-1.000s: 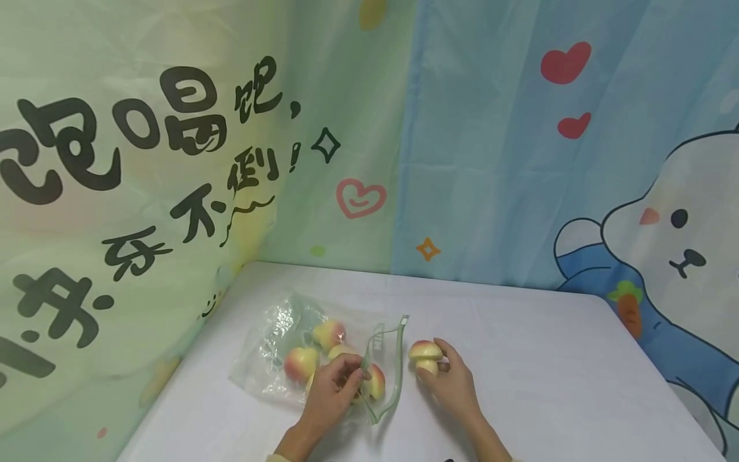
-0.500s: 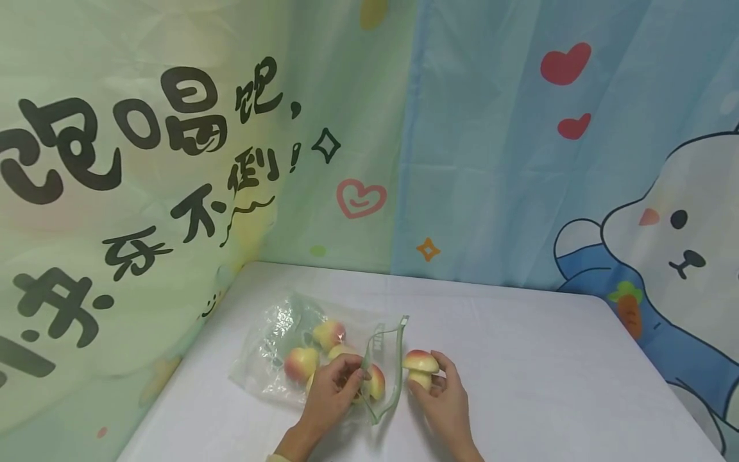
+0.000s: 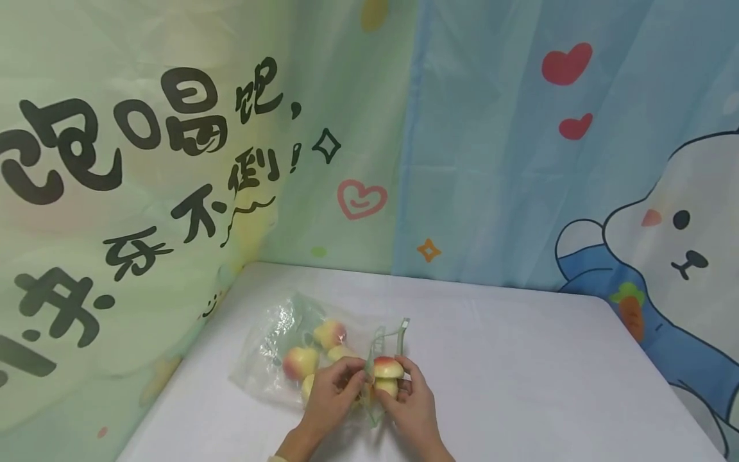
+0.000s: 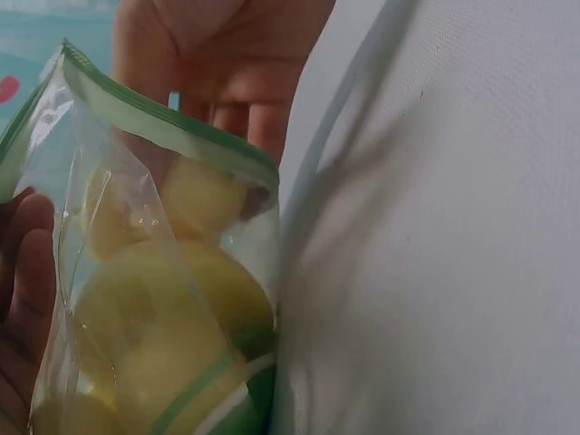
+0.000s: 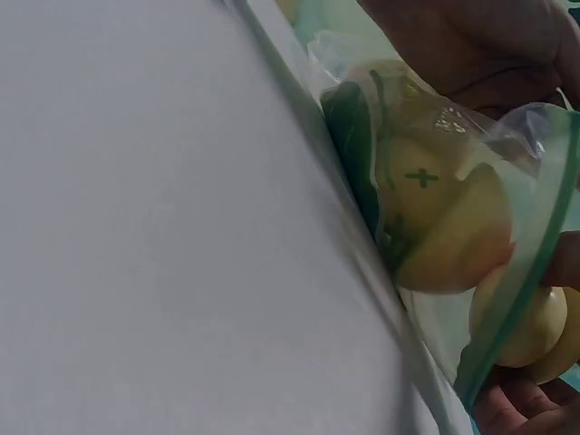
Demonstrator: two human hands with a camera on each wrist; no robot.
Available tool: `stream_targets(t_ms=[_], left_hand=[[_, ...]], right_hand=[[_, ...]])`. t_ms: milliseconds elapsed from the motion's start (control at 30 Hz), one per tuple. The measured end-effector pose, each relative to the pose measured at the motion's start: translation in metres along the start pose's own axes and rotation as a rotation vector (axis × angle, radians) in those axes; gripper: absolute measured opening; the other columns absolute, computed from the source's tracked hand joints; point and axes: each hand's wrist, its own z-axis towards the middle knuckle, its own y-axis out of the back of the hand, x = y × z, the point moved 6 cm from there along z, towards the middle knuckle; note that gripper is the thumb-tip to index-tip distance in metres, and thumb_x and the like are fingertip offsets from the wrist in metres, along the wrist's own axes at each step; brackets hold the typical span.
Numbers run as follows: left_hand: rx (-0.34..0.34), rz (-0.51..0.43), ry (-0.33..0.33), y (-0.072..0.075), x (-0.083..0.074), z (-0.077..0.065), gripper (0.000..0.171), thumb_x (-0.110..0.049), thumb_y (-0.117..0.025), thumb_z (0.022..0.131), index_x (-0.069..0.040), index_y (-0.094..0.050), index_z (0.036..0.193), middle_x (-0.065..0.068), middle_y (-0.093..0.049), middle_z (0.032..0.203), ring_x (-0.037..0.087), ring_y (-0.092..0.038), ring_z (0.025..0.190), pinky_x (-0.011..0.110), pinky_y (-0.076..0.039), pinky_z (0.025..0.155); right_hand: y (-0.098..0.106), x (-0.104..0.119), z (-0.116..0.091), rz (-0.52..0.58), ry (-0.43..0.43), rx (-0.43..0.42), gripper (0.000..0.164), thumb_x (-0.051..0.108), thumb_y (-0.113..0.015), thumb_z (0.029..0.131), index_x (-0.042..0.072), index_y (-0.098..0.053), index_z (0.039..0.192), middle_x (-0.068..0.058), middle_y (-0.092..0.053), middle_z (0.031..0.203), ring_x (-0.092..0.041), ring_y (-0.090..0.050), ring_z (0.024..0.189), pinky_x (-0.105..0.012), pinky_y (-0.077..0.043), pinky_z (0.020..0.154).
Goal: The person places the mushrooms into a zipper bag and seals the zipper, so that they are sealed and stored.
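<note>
My left hand [image 3: 335, 391] pinches the near side of a clear zip bag [image 3: 254, 375] at its mouth. The bag lies on its side with several yellow-and-red toy pieces [image 3: 300, 364] inside, rounded like pears or mushrooms. In my right hand [image 3: 417, 407] I grip a toy mushroom [image 3: 388, 367] by its pale stem, red-tinged cap up, right at the bag's mouth. The left wrist view has the green zip strip [image 4: 181, 129] between the camera and the right hand's fingers [image 4: 265, 127]. In the right wrist view the mushroom's yellow underside [image 5: 517, 317] shows behind the strip.
The bag and both hands are over a white-covered table [image 3: 519, 372]. Behind the table's far edge hangs a printed cloth backdrop [image 3: 479, 212], and another panel [image 3: 115, 224] with black lettering borders the left side.
My right hand has carried the mushroom leftward and slightly down, from beside the bag to its mouth, where it now overlaps the opening. The left hand has stayed at the bag's edge.
</note>
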Motion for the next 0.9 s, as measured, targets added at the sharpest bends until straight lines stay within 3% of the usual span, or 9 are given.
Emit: stream_targets(t_ms=[267, 600, 700, 900], left_hand=[[0.002, -0.011, -0.105, 0.001, -0.007, 0.001, 0.011, 0.011, -0.063, 0.086, 0.005, -0.065, 0.096, 0.017, -0.07, 0.078, 0.019, -0.066, 0.065, 0.025, -0.052, 0.051], [0.016, -0.038, -0.149, 0.0, -0.012, 0.0, 0.015, 0.015, -0.061, 0.085, 0.006, -0.065, 0.095, 0.018, -0.068, 0.076, 0.025, -0.065, 0.061, 0.024, -0.052, 0.05], [0.012, -0.02, -0.184, 0.0, -0.014, 0.0, 0.016, 0.017, -0.061, 0.083, 0.007, -0.065, 0.094, 0.018, -0.067, 0.074, 0.022, -0.063, 0.059, 0.022, -0.05, 0.048], [-0.009, 0.019, -0.211, -0.002, -0.003, 0.001, 0.017, 0.017, -0.061, 0.083, 0.006, -0.065, 0.095, 0.016, -0.069, 0.075, 0.019, -0.062, 0.058, 0.02, -0.049, 0.047]], right_hand=[[-0.021, -0.001, 0.004, 0.014, 0.009, 0.101, 0.069, -0.001, -0.071, 0.08, 0.002, -0.041, 0.142, -0.021, -0.046, 0.139, -0.024, -0.066, 0.095, -0.022, -0.056, 0.07], [-0.029, -0.001, 0.012, -0.108, 0.058, 0.155, 0.067, -0.003, -0.069, 0.076, -0.002, -0.045, 0.139, -0.023, -0.06, 0.118, -0.02, -0.066, 0.088, -0.021, -0.055, 0.067], [-0.03, -0.001, 0.012, -0.143, 0.067, 0.164, 0.07, -0.005, -0.067, 0.074, -0.004, -0.043, 0.14, -0.025, -0.059, 0.122, -0.023, -0.066, 0.091, -0.02, -0.055, 0.07], [-0.024, 0.002, 0.009, -0.186, 0.094, 0.151, 0.068, -0.003, -0.069, 0.075, 0.004, -0.049, 0.139, -0.018, -0.057, 0.128, -0.025, -0.064, 0.098, -0.022, -0.055, 0.077]])
